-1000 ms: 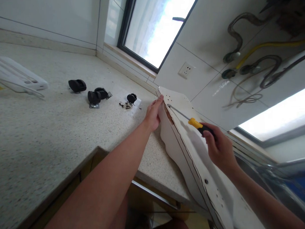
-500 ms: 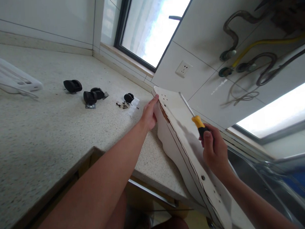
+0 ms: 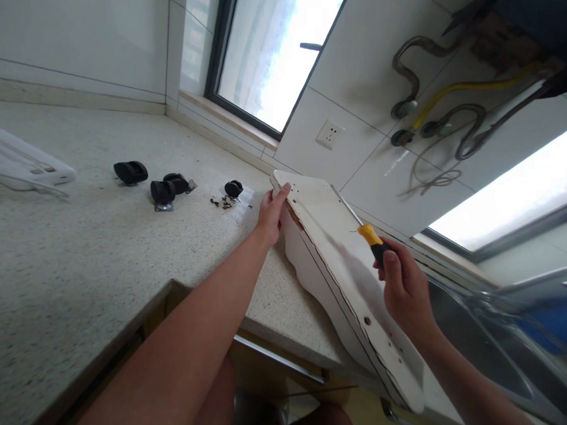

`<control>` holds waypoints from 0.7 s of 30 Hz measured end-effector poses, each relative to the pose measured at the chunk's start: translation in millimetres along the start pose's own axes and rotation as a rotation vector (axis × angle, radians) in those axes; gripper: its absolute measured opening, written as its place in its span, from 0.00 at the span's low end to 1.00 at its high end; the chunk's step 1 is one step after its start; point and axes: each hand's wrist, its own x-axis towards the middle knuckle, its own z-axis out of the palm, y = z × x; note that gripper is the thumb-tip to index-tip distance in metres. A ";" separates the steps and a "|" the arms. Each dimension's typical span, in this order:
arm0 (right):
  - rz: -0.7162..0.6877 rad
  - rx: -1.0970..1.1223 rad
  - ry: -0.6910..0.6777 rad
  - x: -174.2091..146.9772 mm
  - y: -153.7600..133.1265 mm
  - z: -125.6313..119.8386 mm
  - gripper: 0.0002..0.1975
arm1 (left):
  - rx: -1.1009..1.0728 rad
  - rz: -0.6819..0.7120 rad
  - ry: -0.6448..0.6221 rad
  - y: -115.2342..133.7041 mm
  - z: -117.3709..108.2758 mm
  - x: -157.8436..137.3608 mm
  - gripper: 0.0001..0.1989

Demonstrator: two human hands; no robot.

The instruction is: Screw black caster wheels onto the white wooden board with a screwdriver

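Observation:
A long white panel piece (image 3: 318, 261) with screw holes and a chipped edge leans across the counter's front edge. My left hand (image 3: 270, 218) grips its far upper corner, thumb on the face and fingers around the side. In my right hand (image 3: 402, 279) is a screwdriver (image 3: 370, 234) with a yellow and black handle. Its metal shaft points up and left, over the panel's far end; I cannot tell whether the tip touches. Left of the panel lie a black caster wheel (image 3: 234, 189) and several small screws (image 3: 225, 203).
More black casters (image 3: 131, 172) lie on the speckled counter (image 3: 94, 256), with a white power bank (image 3: 25, 159) and cable at far left. A metal sink (image 3: 474, 336) is on the right. Hoses (image 3: 417, 53) and a socket (image 3: 330, 134) are on the tiled wall.
The view has shifted slightly, and the panel's far end shows more of its face. Both hands keep their holds; the screwdriver stays over the panel's far end.

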 end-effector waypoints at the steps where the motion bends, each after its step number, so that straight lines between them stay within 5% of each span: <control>1: 0.037 0.008 0.044 -4.4 5.8 -7.1 0.30 | 0.050 0.029 0.031 -1.0 -1.2 0.2 0.27; 6: 0.221 0.047 0.174 -26.9 53.4 -50.6 0.35 | 0.297 0.154 0.151 -3.8 -7.5 5.6 0.21; 10: 0.383 0.086 0.269 -43.3 99.3 -73.6 0.27 | 0.449 0.237 0.210 -0.9 -10.2 9.4 0.24; 15: 0.573 0.231 0.447 -61.9 141.6 -57.3 0.22 | 0.580 0.309 0.226 6.7 -11.6 0.7 0.26; 21: 0.630 0.420 0.490 -78.2 161.3 -25.2 0.22 | 0.683 0.349 0.238 21.5 -13.0 -34.1 0.25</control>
